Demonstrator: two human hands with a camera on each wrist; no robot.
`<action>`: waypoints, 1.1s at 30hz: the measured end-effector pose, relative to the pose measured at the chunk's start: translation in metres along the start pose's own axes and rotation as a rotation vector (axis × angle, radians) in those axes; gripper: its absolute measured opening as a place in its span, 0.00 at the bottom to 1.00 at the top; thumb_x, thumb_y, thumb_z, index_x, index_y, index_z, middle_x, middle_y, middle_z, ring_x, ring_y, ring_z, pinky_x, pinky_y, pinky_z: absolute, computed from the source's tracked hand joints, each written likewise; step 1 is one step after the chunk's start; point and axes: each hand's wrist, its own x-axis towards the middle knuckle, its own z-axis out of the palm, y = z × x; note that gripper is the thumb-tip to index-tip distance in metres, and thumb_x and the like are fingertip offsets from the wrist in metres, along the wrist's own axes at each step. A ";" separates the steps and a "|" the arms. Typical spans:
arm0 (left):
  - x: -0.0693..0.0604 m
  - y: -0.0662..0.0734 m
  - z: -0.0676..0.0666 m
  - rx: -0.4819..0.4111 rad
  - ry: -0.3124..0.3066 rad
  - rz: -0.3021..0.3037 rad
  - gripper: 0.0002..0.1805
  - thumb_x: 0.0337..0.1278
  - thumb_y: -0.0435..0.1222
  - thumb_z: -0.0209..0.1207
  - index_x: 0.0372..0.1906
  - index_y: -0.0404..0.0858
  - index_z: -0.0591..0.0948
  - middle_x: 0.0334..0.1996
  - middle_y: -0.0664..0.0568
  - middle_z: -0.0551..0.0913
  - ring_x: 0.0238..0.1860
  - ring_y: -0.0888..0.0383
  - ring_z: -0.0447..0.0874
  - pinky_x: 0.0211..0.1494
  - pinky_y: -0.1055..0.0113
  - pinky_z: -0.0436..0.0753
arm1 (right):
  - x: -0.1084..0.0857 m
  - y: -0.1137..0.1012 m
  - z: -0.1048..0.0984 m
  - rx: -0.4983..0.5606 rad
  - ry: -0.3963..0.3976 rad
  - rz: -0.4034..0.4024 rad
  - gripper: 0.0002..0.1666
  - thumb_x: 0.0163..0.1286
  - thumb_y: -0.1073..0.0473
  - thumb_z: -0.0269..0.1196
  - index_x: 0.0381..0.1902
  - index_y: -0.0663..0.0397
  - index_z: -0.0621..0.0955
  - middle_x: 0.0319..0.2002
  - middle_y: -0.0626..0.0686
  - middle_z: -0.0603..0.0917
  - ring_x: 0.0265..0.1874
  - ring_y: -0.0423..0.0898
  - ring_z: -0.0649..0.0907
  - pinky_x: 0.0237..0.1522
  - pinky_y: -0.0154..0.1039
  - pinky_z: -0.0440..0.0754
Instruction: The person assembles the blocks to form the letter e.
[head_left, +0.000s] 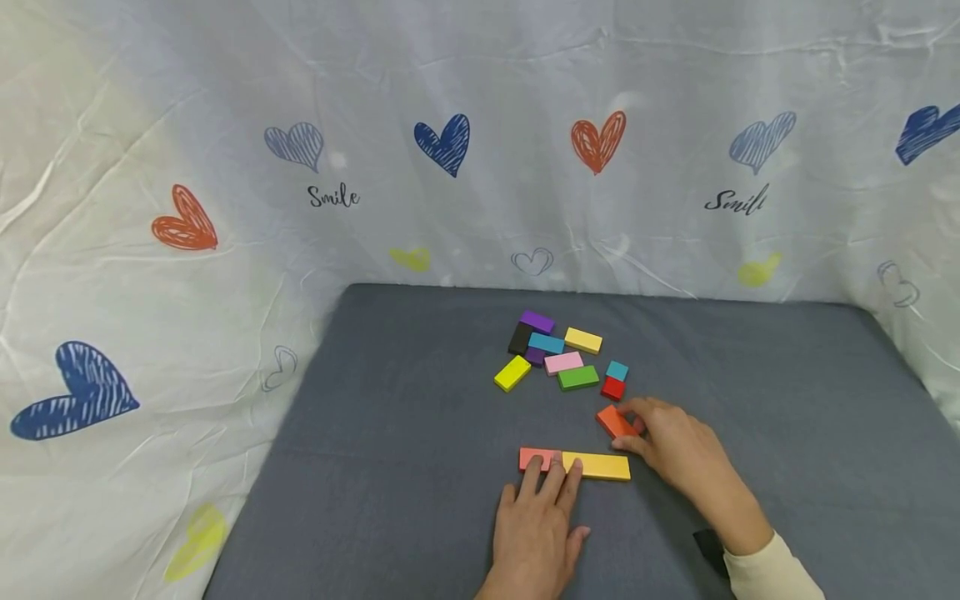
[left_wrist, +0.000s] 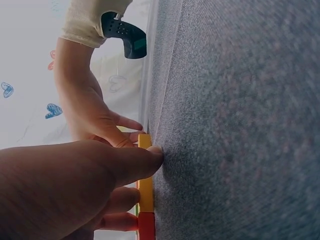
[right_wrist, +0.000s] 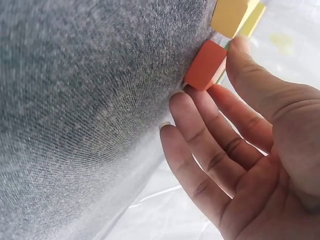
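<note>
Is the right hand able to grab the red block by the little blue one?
Probably yes. The red block lies just beyond the orange block that the right hand pinches, and nothing seems to cover it. The hand would likely need to release the orange one first.

The blocks point(head_left: 578, 378) look smooth; the cover point(head_left: 390, 417) is rough, matt woven cloth, the curtain point(head_left: 510, 75) faintly glossy.
</note>
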 end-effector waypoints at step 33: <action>-0.003 0.000 0.002 0.026 0.043 -0.009 0.43 0.69 0.71 0.52 0.84 0.68 0.55 0.80 0.67 0.62 0.79 0.56 0.59 0.63 0.49 0.79 | -0.004 0.000 -0.002 0.037 -0.063 0.041 0.29 0.59 0.49 0.81 0.54 0.56 0.86 0.30 0.46 0.81 0.26 0.42 0.77 0.26 0.41 0.76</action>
